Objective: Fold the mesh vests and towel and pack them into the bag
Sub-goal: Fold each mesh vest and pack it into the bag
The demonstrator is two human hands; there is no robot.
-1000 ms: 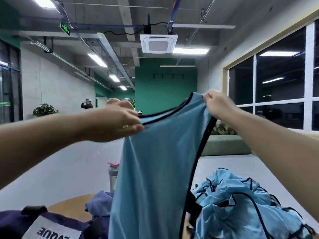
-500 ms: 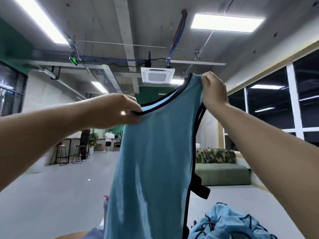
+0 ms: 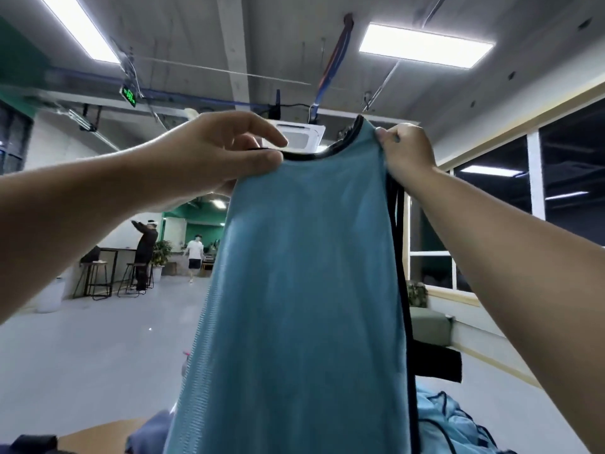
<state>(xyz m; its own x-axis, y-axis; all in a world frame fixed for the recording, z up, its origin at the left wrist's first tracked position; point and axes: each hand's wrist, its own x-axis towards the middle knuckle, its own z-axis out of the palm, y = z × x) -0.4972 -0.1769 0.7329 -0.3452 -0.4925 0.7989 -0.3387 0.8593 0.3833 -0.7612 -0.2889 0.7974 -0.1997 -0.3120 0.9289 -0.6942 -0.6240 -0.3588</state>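
Note:
A light-blue mesh vest [image 3: 301, 290] with black trim hangs straight down in front of me, held up high by its two shoulders. My left hand [image 3: 226, 152] pinches the left shoulder between thumb and fingers. My right hand [image 3: 406, 152] grips the right shoulder in a closed fist. A black side strap [image 3: 438, 362] dangles off the vest's right edge. More blue vests [image 3: 451, 424] lie in a heap at the bottom right. A blue-grey cloth [image 3: 147, 437] shows at the bottom, left of the hanging vest. A dark bag edge [image 3: 32, 444] peeks in at the bottom left corner.
A wooden table top [image 3: 95, 435] shows at the bottom edge. Beyond it lies an open grey floor, with a high table and stools [image 3: 98, 273] and two people [image 3: 147, 253] far off at the left. A green sofa [image 3: 429, 326] stands by the windows at the right.
Both hands hold the vest nearer level, the left having come up, and the vest now faces me flat. My view has swung down and left, bringing the table edge and bag back in.

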